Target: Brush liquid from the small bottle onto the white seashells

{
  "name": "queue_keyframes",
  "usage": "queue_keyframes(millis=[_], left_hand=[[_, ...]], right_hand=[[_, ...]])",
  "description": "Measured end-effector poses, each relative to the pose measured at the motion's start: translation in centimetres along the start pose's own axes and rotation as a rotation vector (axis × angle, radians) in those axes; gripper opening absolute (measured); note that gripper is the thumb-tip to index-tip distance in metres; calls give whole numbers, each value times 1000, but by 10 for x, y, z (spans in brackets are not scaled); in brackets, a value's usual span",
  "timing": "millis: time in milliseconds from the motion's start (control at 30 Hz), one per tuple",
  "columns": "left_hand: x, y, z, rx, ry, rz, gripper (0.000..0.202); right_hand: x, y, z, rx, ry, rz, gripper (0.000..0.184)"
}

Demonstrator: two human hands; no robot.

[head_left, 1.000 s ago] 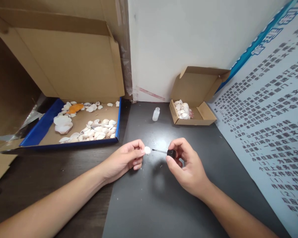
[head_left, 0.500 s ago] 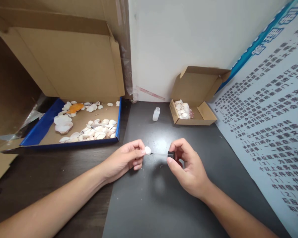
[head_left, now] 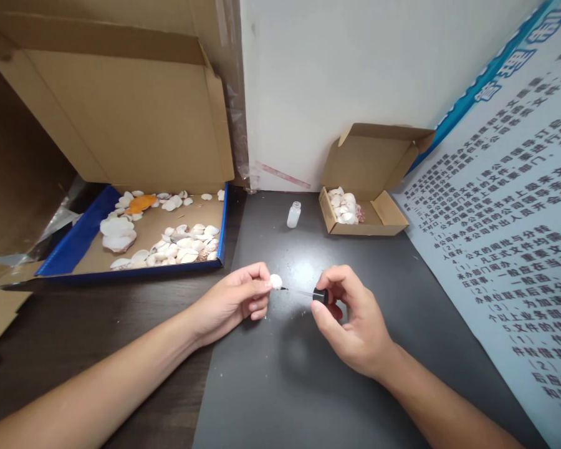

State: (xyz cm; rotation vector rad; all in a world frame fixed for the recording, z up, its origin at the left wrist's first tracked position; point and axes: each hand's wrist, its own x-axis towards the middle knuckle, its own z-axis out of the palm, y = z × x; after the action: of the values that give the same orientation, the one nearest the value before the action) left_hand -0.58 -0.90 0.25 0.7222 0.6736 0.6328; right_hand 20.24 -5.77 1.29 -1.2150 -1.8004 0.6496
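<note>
Between thumb and fingers, my left hand (head_left: 243, 293) pinches a small white seashell (head_left: 276, 282) above the dark grey mat. My right hand (head_left: 348, 312) grips the black cap of a brush applicator (head_left: 320, 295). Its thin clear stem points left, and the dark bristle tip is at the shell's lower right edge; whether it touches is hard to tell. Farther back on the mat stands an uncapped small bottle (head_left: 294, 215) with whitish contents.
At left, an open blue-edged cardboard box (head_left: 149, 272) holds many white shells and an orange one. A smaller open carton (head_left: 369, 229) with shells stands at back right. A printed sheet (head_left: 509, 249) lines the right side; a white wall (head_left: 331, 75) rises behind.
My right hand has shifted slightly left and down with the applicator, whose stem now tilts a little more. My left hand and the shell have moved very slightly left and up.
</note>
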Motion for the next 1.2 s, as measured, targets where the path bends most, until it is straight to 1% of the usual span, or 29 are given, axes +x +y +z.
queue_keyframes(millis=[67,167,300,400,533,633,767,833,900,967,1033,1133,1200], left_hand=[[0,0,0,4,2,1,25],[0,0,-1,11,1,1,25],[0,1,-1,13,-1,0,24],[0,1,-1,10,-1,0,24],[0,1,1,11,4,-6,26],[0,1,1,13,9,-3,26],[0,1,1,12,12,-4,25],[0,1,1,10,11,-5,25],[0,1,1,9,20,-8,26],[0,1,1,9,27,-14,26],[0,1,1,6,27,-16,26],[0,1,1,5,26,-14,26],[0,1,1,3,24,-14,26]], right_hand=[[-1,0,0,6,-19,2,18],[-1,0,0,-23,-3,38,18],[1,0,0,7,-13,29,17],[1,1,0,-36,16,48,18],[0,1,0,4,8,11,17],[0,1,1,-46,26,44,17],[2,0,1,17,-3,26,15],[2,-1,1,-18,8,50,15],[2,-1,0,-3,19,72,15],[2,-1,-1,52,-5,74,13],[1,0,-1,41,-18,77,13],[1,1,-1,-5,14,79,16],[0,2,-1,41,14,56,15]])
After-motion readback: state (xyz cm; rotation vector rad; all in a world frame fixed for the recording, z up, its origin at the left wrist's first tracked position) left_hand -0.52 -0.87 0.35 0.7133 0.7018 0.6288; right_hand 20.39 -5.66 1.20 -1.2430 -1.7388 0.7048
